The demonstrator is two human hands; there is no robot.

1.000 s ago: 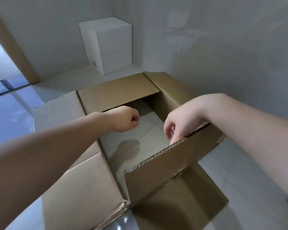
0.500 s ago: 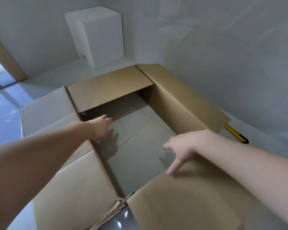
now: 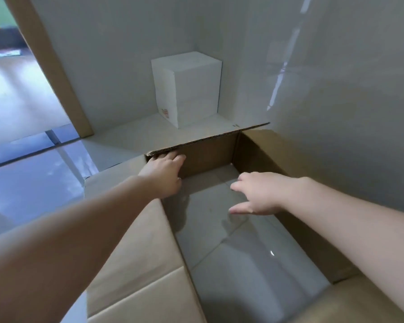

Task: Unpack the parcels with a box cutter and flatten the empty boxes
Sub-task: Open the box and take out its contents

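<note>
On the floor (image 3: pixel 28 197), against the wall: brown box (image 3: pixel 135 248), open top and bottom, tile showing through the middle. White box (image 3: pixel 187 89) stands in the corner behind it, small red mark low on its left face (too small to read). No other writing legible. Left hand (image 3: pixel 165 173) at the far-left inner corner, fingers (image 3: pixel 173 157) curled up under the edge of the far flap (image 3: pixel 210 138), holding it. Right hand (image 3: pixel 259 197) hovers over the opening, fingers (image 3: pixel 240 186) spread and relaxed, holding nothing, apart from the cardboard.
</note>
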